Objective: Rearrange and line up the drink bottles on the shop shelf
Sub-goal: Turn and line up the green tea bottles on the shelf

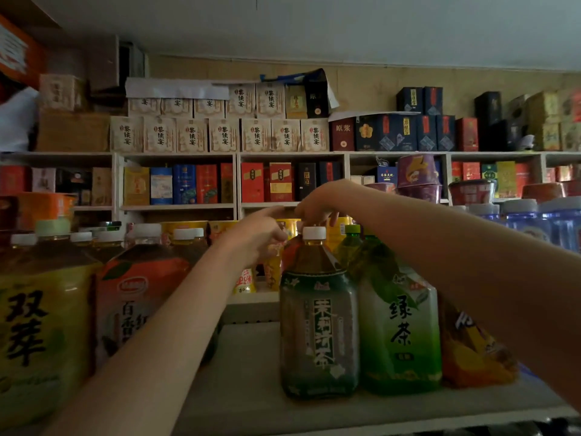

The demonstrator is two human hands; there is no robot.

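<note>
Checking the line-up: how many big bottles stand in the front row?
5: yellow bottle and peach bottle left of the gap; dark bottle, green bottle, orange bottle right of it. The right arm may hide more.

The right hand hangs over the white cap of the jasmine tea bottle. Its fingers drop behind that cap, so what they hold cannot be told. The left hand curls in front of small yellow bottles and hides their tops; its grip is unclear. The right forearm covers most of the orange-labelled bottle. The picture's left edge cuts off the yellow-labelled bottle.
</note>
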